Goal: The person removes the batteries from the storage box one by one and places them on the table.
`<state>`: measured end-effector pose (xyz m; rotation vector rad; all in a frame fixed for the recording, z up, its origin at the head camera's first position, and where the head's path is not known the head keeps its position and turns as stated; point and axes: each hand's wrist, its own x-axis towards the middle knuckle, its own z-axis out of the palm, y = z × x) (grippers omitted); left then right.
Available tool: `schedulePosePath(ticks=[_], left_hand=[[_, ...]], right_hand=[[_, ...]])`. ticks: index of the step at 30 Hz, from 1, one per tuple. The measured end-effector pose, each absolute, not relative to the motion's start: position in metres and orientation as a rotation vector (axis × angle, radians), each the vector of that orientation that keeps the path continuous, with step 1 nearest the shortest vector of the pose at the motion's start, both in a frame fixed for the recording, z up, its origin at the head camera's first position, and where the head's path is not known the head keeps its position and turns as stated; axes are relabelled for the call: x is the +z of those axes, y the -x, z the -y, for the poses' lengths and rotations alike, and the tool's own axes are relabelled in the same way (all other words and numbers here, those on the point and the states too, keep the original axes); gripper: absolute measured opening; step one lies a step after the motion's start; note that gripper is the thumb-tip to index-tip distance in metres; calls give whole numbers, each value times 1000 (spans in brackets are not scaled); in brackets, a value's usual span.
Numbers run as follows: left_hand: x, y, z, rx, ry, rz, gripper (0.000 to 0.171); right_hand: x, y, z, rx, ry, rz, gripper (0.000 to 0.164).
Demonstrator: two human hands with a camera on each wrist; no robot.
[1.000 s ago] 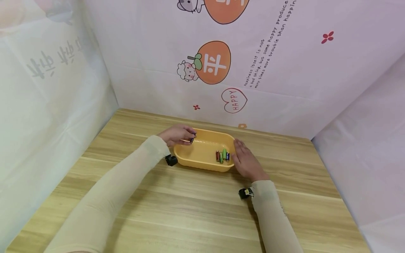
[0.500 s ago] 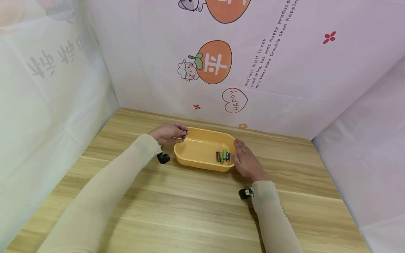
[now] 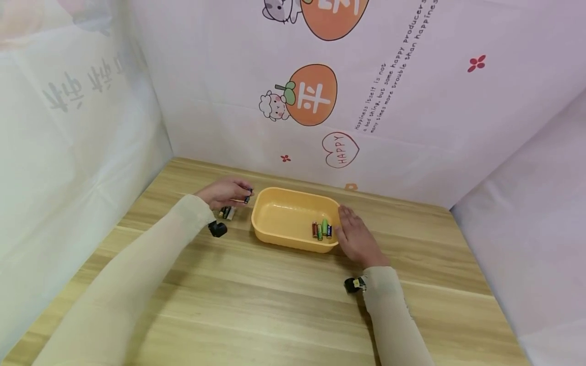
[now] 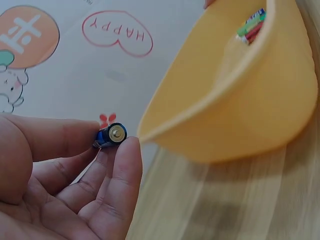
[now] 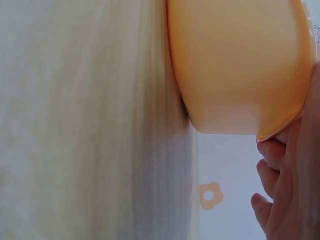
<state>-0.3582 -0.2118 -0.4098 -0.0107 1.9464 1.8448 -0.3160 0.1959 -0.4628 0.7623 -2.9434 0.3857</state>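
Observation:
My left hand (image 3: 226, 192) pinches a dark blue battery (image 4: 111, 134) between thumb and finger, just left of a yellow plastic basin (image 3: 284, 241). In the left wrist view the battery's metal end faces the camera. Under this hand, partly covered by it, a few batteries (image 3: 230, 213) lie on the table. My right hand (image 3: 359, 239) rests along the basin's right rim with its fingers fairly straight. Inside the basin, at its right end, several batteries lie side by side: a red battery (image 3: 314, 230), green ones and a dark blue battery (image 3: 329, 231).
The wood-grain table (image 3: 274, 305) runs up to a printed cloth wall (image 3: 220, 101) close behind the basin. More cloth hangs on the left and right sides. A small black camera sits on each wrist.
My left hand has moved left with the battery, from over the basin to outside its left end. Batteries on the table beneath it have come into view. The right hand stays put.

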Motion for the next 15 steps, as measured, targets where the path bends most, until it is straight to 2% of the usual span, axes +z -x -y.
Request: schedulePosePath(ticks=[6,15], left_hand=[[-418,356,228,1862,24,-1927,45],[-429,357,244,1835,41,-1969,45]], right_hand=[[-466,316,-197,367,-747,2952,61],[-465,317,-196,378,-760,2947,60]])
